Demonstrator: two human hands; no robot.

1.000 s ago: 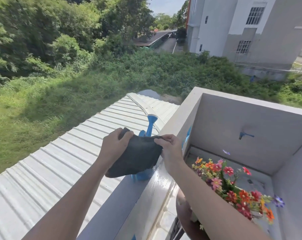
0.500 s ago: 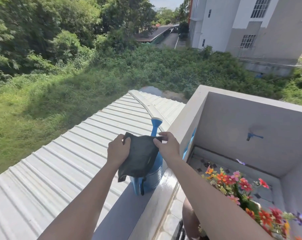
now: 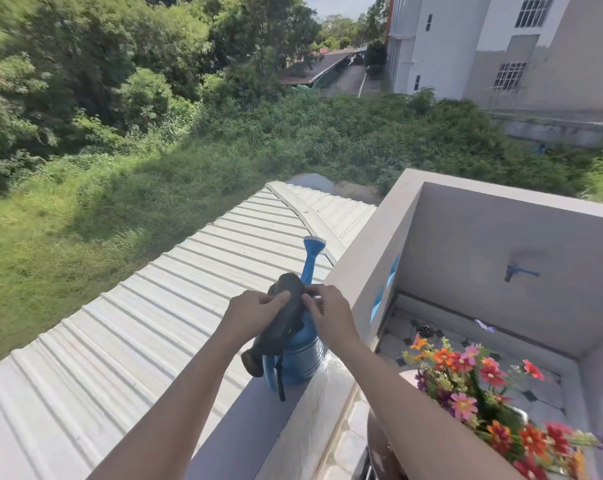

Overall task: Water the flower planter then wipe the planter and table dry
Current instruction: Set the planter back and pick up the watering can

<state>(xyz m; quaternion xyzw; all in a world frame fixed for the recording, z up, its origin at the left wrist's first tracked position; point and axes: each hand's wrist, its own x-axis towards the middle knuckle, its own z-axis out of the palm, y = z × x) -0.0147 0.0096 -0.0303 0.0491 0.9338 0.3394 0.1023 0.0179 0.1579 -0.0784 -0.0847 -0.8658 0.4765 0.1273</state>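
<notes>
While both hands, the left hand (image 3: 255,311) and the right hand (image 3: 329,311), pinch the dark cloth (image 3: 281,322) over the blue watering can (image 3: 301,355) on the wall top (image 3: 313,407), a bump could tip the can off; the flower planter (image 3: 473,382) sits low right

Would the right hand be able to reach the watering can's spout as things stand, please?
Probably yes, once it lets go. The right hand is pinching the dark cloth along with the left hand, but the spout rises just beyond the cloth, with nothing covering it.
</notes>
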